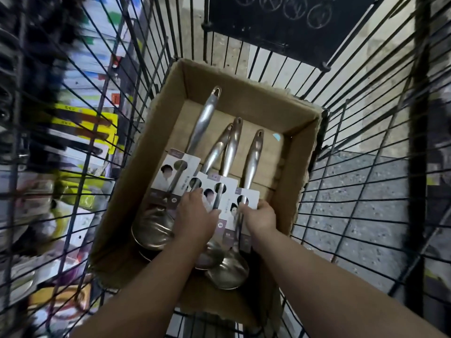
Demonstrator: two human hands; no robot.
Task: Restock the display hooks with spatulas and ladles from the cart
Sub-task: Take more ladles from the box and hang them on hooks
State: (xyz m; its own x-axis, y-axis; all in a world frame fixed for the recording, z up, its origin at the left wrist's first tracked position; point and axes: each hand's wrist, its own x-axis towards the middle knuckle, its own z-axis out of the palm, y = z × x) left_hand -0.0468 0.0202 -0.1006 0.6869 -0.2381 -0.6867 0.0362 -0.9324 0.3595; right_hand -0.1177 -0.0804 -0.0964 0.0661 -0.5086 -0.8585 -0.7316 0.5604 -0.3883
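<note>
An open cardboard box (296, 181) sits inside a black wire cart (366, 181). Several steel ladles with white label cards lie in it, handles pointing away from me. The leftmost ladle (202, 123) lies apart, its bowl near the box's left wall. My left hand (196, 217) is closed around the stems of the middle ladles (231, 147) at their cards. My right hand (260, 215) grips the stem and card of the rightmost ladle (253, 154). Their bowls (229, 272) lie below my wrists.
A dark sign panel (292, 25) hangs on the cart's far wall. Blurred shelves of packaged goods (80, 123) show through the cart's left side. Grey speckled floor (353, 203) shows through the right side.
</note>
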